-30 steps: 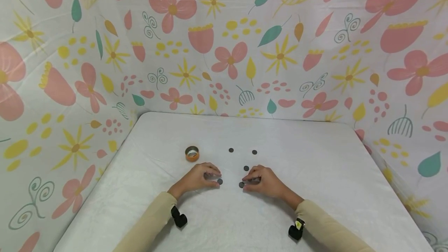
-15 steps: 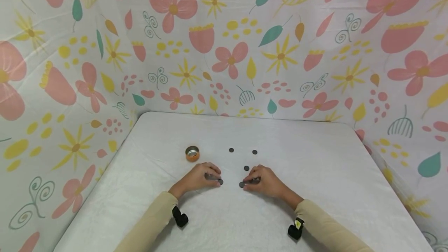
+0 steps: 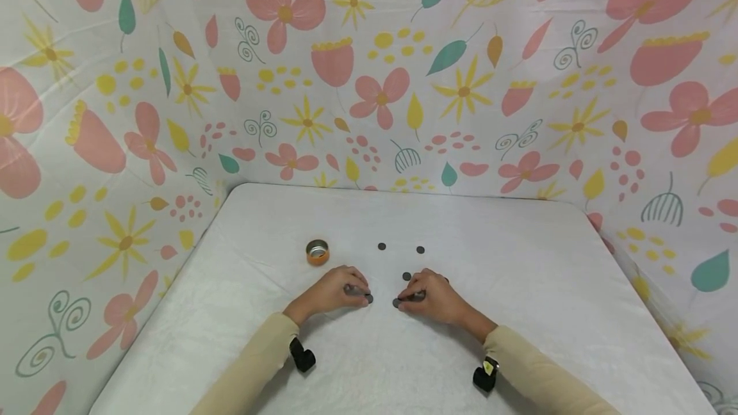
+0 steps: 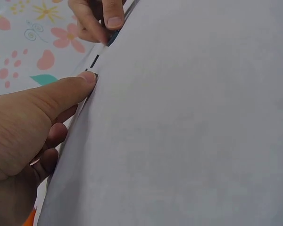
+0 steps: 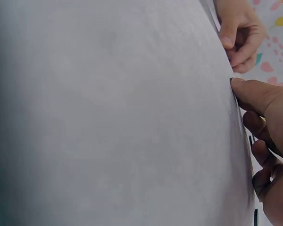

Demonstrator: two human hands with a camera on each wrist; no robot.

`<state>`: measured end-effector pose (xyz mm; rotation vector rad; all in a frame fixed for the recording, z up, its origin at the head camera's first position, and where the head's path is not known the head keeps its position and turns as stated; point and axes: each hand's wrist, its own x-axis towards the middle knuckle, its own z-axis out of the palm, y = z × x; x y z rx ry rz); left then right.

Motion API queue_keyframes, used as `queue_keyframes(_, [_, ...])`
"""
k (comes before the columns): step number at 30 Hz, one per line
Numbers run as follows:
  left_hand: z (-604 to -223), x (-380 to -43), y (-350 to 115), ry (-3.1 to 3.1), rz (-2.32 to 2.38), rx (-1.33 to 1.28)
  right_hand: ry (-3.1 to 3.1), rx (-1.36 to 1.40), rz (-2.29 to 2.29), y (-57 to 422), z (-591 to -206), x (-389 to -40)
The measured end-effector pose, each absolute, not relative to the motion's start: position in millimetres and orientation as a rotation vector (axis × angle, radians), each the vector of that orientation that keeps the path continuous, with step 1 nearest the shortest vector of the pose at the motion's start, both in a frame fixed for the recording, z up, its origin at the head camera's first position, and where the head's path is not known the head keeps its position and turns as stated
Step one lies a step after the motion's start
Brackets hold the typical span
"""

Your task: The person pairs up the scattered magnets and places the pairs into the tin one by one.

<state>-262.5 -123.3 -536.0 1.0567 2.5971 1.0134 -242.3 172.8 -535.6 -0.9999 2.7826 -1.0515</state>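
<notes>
A flower-printed sheet (image 3: 369, 50) walls in the white-covered counter (image 3: 519, 248) in front of you. The open orange tin (image 3: 318, 260) sits at eleven o'clock from your left hand (image 3: 331, 290); swing that wrist wide and your knuckles could knock it. Your left fingers are narrow, pinching the left disc (image 3: 369, 299) at their tips, towards three o'clock; too light a hold on its thin rim could let it skid. A far disc (image 3: 382, 246) lies at twelve o'clock from it, well apart. The right disc (image 3: 396, 303) is pinched likewise at nine o'clock from your right hand (image 3: 435, 298). Should these be magnets, which their looks don't settle, bringing them closer could make them jump together. The near disc (image 3: 407, 276), just beside your right fingers at ten o'clock, could be nudged by a careless knuckle. Beyond it, at one o'clock, the outer disc (image 3: 420, 250) seems safely placed.
</notes>
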Motion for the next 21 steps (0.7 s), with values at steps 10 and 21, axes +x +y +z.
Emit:
queue_keyframes(10, [-535.3, -262.6, -112.3, 2.588, 0.996, 1.117, 2.783, -1.067, -1.044, 165.6, -533.1, -244.0])
queue_keyframes(21, [-538.8, -262.6, -104.2, 2.514, 1.079, 1.079, 2.784, -1.074, -1.019, 156.4, -533.2, -245.3])
